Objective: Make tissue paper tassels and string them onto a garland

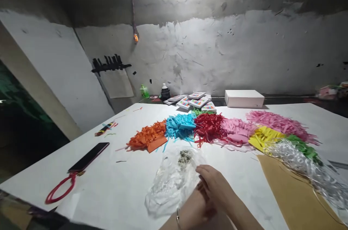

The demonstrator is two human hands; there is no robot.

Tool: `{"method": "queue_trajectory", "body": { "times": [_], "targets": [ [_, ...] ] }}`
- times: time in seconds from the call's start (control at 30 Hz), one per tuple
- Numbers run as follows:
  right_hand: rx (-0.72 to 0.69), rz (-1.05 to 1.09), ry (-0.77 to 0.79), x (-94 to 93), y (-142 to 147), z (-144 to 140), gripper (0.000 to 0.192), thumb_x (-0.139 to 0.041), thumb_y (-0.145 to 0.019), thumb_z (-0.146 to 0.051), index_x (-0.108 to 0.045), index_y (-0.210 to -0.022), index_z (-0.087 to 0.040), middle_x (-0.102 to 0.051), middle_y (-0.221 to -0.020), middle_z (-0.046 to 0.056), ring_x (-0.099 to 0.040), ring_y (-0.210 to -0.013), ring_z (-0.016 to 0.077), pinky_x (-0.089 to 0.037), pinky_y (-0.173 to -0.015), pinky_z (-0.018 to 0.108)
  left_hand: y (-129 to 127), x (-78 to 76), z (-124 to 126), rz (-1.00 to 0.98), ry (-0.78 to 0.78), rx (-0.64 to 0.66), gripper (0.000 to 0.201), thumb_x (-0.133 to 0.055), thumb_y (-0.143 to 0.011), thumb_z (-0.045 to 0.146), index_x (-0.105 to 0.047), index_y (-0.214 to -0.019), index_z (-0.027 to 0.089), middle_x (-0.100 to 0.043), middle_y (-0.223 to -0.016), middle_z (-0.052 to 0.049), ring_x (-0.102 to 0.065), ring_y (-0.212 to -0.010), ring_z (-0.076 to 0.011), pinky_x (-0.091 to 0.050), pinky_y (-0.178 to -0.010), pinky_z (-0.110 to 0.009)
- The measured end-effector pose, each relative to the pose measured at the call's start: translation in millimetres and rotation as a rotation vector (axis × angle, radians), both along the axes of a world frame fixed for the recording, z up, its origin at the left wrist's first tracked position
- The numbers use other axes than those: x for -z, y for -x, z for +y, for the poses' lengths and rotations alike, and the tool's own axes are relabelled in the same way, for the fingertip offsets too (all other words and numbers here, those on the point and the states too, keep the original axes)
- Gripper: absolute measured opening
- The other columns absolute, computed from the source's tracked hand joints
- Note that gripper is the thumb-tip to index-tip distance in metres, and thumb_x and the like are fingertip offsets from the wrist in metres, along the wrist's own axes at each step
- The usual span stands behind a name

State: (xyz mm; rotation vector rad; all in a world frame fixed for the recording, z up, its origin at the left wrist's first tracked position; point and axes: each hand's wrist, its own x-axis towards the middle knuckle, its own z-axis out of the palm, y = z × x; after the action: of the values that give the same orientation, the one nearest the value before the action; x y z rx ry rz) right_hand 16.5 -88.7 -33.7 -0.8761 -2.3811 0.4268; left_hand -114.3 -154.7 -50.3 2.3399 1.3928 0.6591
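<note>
A clear plastic bag (pixel 170 183) lies crumpled on the white surface (pixel 114 186) at the lower centre of the frame, with a small greyish clump (pixel 185 156) showing through its upper part. At the bag's right edge the two hands meet: the right hand (pixel 214 184) lies on top, fingers bent and fingertips touching the plastic, while the left hand (pixel 196 208), with a thin bracelet (pixel 178 217) on the wrist, sits under it; whether either truly pinches the bag cannot be told. Beyond the bag, across the middle of the frame, runs a row of shredded paper heaps: orange (pixel 146 137), blue (pixel 179 126), red (pixel 208 126), pink (pixel 261 124), yellow (pixel 263 137) and green (pixel 303 146). A silvery heap (pixel 304 164) rests on a brown sheet (pixel 293 193) at the lower right. A phone (pixel 88 157) with a red loop (pixel 61 188) lies at the lower left. Further back, near the wall, stand small packets (pixel 194 101) and a white box (pixel 244 98).
</note>
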Motion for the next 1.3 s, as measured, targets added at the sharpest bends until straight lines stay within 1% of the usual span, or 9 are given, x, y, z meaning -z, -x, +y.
{"method": "queue_trajectory", "body": {
  "times": [0.13, 0.3, 0.4, 0.57, 0.7, 0.87, 1.03, 1.17, 1.3],
  "targets": [
    [-0.054, 0.008, 0.046, 3.5, 37, 28, 0.02, -0.061, -0.097, -0.024, -0.065, -0.115, -0.017, -0.068, -0.118, 0.006, -0.066, -0.107, 0.0205, -0.054, -0.093, 0.043, 29, -34.2, -5, -0.164, 0.134, -0.011, 0.021, -0.059, -0.087, 0.029, -0.076, -0.1, 0.027, -0.079, -0.095, -0.001, -0.072, -0.087, -0.0191, -0.058, -0.083, -0.027],
    [0.079, 0.055, 0.046, 2.1, 30, 48, 0.022, -0.062, -0.097, -0.031, -0.064, -0.114, -0.018, -0.065, -0.119, 0.007, -0.065, -0.103, 0.0197, -0.055, -0.089, 0.042, 94, -58.0, 53, -0.188, 0.024, -0.287, 0.051, -0.037, -0.095, 0.053, -0.072, -0.103, 0.017, -0.075, -0.103, -0.014, -0.072, -0.082, -0.0256, -0.06, -0.063, -0.034],
    [0.35, 0.092, 0.024, -19.7, -24, 84, 0.027, -0.061, -0.097, -0.033, -0.062, -0.12, -0.019, -0.062, -0.125, 0.008, -0.063, -0.108, 0.0213, -0.054, -0.092, 0.044, 109, -59.5, 89, -0.157, -0.019, -0.292, 0.059, -0.048, -0.083, 0.069, -0.073, -0.089, 0.016, -0.075, -0.094, -0.016, -0.071, -0.075, -0.0296, -0.06, -0.068, -0.042],
    [0.86, 0.076, 0.063, -48.0, -193, 120, 0.037, -0.061, -0.096, -0.036, -0.057, -0.129, -0.02, -0.055, -0.135, 0.01, -0.059, -0.115, 0.0247, -0.051, -0.097, 0.048, 102, -64.1, 105, -0.158, -0.076, -0.174, 0.047, -0.055, -0.085, 0.064, -0.073, -0.099, 0.023, -0.073, -0.105, -0.01, -0.072, -0.08, -0.0243, -0.061, -0.064, -0.031],
    [0.826, -0.067, 0.164, -20.6, -257, 85, 0.037, -0.063, -0.095, -0.036, -0.058, -0.127, -0.018, -0.059, -0.13, 0.009, -0.061, -0.112, 0.0243, -0.052, -0.094, 0.048, 44, -80.1, 122, -0.108, -0.125, 0.02, 0.036, -0.055, -0.092, 0.053, -0.068, -0.111, 0.025, -0.069, -0.119, -0.009, -0.072, -0.085, -0.0216, -0.061, -0.065, -0.027],
    [0.528, -0.207, 0.18, 26.6, -232, 40, 0.043, -0.067, -0.091, -0.035, -0.059, -0.13, -0.02, -0.053, -0.143, 0.01, -0.048, -0.132, 0.0298, -0.035, -0.11, 0.057, -128, -92.6, 179, 0.079, -0.23, 0.446, 0.038, -0.046, -0.101, 0.034, -0.053, -0.136, 0.023, -0.054, -0.144, -0.013, -0.051, -0.133, -0.0257, -0.044, -0.111, -0.044],
    [0.498, -0.159, 0.163, 21.0, -247, 22, 0.013, -0.068, -0.088, -0.028, -0.074, -0.098, -0.021, -0.073, -0.108, 0.005, -0.065, -0.107, 0.0235, -0.047, -0.098, 0.037, -272, -43.6, 216, 0.21, -0.174, 0.554, 0.056, -0.065, -0.09, 0.034, -0.049, -0.142, 0.02, -0.042, -0.154, -0.019, -0.041, -0.141, -0.0369, -0.037, -0.112, -0.059],
    [0.677, -0.057, 0.108, 5.9, -304, 30, 0.022, -0.051, -0.102, -0.031, -0.068, -0.102, -0.017, -0.07, -0.1, 0.003, -0.067, -0.093, 0.0164, -0.053, -0.086, 0.036, -295, 10.9, 193, 0.292, -0.129, 0.688, 0.051, -0.06, -0.092, 0.039, -0.05, -0.141, 0.028, -0.051, -0.15, -0.011, -0.039, -0.142, -0.0377, -0.031, -0.111, -0.068],
    [0.792, -0.105, 0.116, 4.8, -348, 70, 0.027, -0.06, -0.097, -0.036, -0.063, -0.116, -0.017, -0.066, -0.115, 0.006, -0.065, -0.1, 0.0197, -0.054, -0.088, 0.042, -292, 34.3, 165, 0.294, -0.11, 0.764, 0.059, -0.051, -0.094, 0.053, -0.04, -0.148, 0.03, -0.04, -0.158, -0.006, -0.032, -0.146, -0.0363, -0.026, -0.112, -0.071]
  ]
}}
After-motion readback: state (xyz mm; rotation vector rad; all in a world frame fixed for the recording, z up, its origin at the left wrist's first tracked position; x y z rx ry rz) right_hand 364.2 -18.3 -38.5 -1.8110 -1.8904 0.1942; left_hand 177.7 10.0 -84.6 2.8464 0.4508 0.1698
